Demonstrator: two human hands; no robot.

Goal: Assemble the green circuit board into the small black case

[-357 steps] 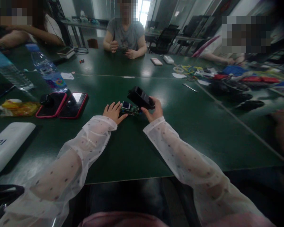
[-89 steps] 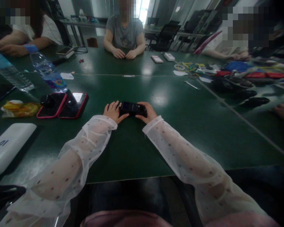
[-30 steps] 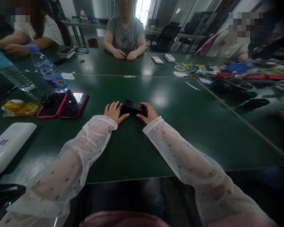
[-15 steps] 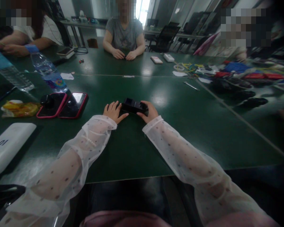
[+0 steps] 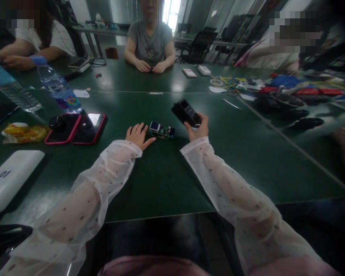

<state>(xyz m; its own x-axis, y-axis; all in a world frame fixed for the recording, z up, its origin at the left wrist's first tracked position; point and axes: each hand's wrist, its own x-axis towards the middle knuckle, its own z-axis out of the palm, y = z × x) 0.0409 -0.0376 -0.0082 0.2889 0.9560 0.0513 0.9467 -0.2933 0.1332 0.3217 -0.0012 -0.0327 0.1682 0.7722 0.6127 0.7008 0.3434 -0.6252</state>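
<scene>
A green circuit board (image 5: 161, 132) with a small screen and a dark knob-like part at its right end lies on the green table. Beside its left end, my left hand (image 5: 137, 136) rests flat on the tabletop, fingers spread and holding nothing. My right hand (image 5: 199, 128) grips a black plastic casing (image 5: 186, 112) by its right end. The casing is tilted and raised off the table, up and to the right of the board. A rectangular window opening shows in its face.
Left of my hands lie two red-edged phones (image 5: 89, 128), a yellow packet (image 5: 24, 133), a white power bank (image 5: 14, 178) and tilted-looking water bottles (image 5: 59, 86). A metal tool (image 5: 231, 104) lies to the right, before a heap of cables (image 5: 290, 90). Across the table sits a person (image 5: 151, 46).
My right hand has lifted the black casing up and to the right, baring the circuit board that was covered by it. My left hand has stayed in place.
</scene>
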